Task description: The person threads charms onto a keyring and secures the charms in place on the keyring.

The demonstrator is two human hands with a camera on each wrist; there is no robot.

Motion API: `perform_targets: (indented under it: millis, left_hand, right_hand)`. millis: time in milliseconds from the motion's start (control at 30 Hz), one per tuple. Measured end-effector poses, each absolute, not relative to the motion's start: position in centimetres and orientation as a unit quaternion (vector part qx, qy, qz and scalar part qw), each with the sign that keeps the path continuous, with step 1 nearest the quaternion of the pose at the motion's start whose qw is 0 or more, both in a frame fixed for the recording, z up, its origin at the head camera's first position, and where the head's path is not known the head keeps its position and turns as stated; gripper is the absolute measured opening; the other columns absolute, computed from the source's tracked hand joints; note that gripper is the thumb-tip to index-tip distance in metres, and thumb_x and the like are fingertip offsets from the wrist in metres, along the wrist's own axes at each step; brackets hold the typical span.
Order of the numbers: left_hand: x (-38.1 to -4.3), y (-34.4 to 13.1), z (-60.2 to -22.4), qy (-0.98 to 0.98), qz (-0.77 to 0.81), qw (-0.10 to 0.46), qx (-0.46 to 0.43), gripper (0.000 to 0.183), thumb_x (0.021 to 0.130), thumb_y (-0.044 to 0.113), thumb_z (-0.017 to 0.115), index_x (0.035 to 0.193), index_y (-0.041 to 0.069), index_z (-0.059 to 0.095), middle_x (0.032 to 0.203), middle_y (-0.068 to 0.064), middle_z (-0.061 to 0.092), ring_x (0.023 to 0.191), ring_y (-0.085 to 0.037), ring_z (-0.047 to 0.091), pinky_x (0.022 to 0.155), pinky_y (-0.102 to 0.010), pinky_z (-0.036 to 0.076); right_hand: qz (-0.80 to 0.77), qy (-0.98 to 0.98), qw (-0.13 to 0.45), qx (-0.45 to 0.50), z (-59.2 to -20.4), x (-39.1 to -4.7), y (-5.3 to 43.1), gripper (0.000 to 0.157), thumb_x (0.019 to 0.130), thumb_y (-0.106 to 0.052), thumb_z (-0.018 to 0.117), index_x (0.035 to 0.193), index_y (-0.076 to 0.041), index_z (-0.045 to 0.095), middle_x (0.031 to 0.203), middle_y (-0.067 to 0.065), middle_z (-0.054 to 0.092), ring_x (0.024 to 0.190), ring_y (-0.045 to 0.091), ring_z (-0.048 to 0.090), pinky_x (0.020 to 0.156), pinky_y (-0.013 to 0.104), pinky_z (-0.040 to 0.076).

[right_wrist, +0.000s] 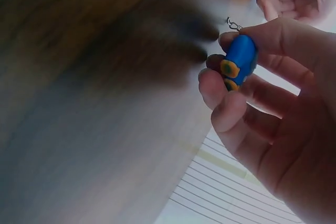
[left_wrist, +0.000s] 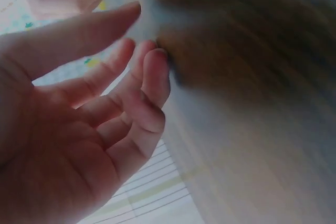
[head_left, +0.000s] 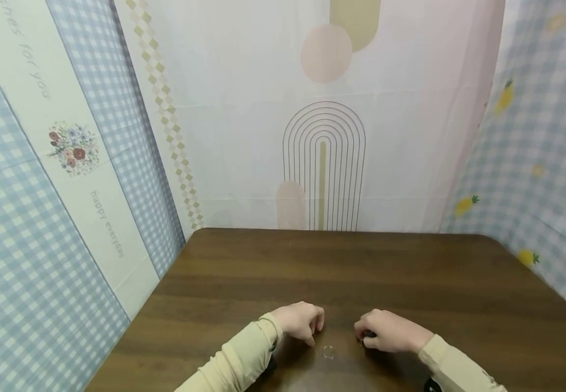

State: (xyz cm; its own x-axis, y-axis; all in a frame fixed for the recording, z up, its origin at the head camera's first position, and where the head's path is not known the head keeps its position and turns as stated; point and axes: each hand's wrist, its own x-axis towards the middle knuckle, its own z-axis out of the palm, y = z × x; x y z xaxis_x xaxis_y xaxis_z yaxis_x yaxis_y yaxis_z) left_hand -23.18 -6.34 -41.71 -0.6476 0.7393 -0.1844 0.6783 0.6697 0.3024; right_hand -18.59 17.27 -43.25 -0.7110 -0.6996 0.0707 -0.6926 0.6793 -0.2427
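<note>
My right hand (head_left: 391,330) pinches a small blue charm (right_wrist: 242,56) between thumb and fingers, low over the brown table. Yellow-orange feet-like parts show at one end of the charm. From its other end, by the thumb, extends a short metal chain link (right_wrist: 234,24). My left hand (head_left: 300,321) is lowered to the tabletop, its fingers loosely bent with nothing between thumb and fingers (left_wrist: 155,77). A thin metal ring (head_left: 328,352) lies on the table between both hands, nearer to the person; part of it shows at the top edge of the left wrist view.
The brown wooden table (head_left: 332,267) has rounded far corners. Behind it hangs a pale cloth (head_left: 234,147) with arch patterns. Blue checked cloths hang at the left (head_left: 131,109) and right (head_left: 547,179) sides.
</note>
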Motion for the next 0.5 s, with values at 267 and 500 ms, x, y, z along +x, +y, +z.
perform_targets:
  millis: [267,500]
  left_hand:
    - [-23.1,-4.7,-41.3,0.89,0.089,0.161,0.418,0.035,0.071,0.03,0.086,0.09,0.018,0.059,0.071,0.012,0.054,0.063,0.002,0.048,0.059,-0.012,0.039]
    - [-22.5,-3.5,-42.3,0.897,0.06,0.139,0.415,0.029,0.071,0.024,0.086,0.079,0.018,0.059,0.067,0.014,0.049,0.06,0.001,0.044,0.057,-0.011,0.036]
  right_hand:
    - [-0.148,0.919,0.065,-0.358,-42.5,-19.7,18.1,0.015,0.086,-0.007,0.063,0.08,-0.021,0.064,0.076,-0.015,0.058,0.065,-0.005,0.044,0.06,0.017,0.041]
    - [-0.165,0.913,0.057,-0.368,-42.7,-20.1,18.6,0.016,0.089,-0.008,0.063,0.078,-0.02,0.063,0.071,-0.017,0.055,0.06,-0.006,0.04,0.056,0.015,0.038]
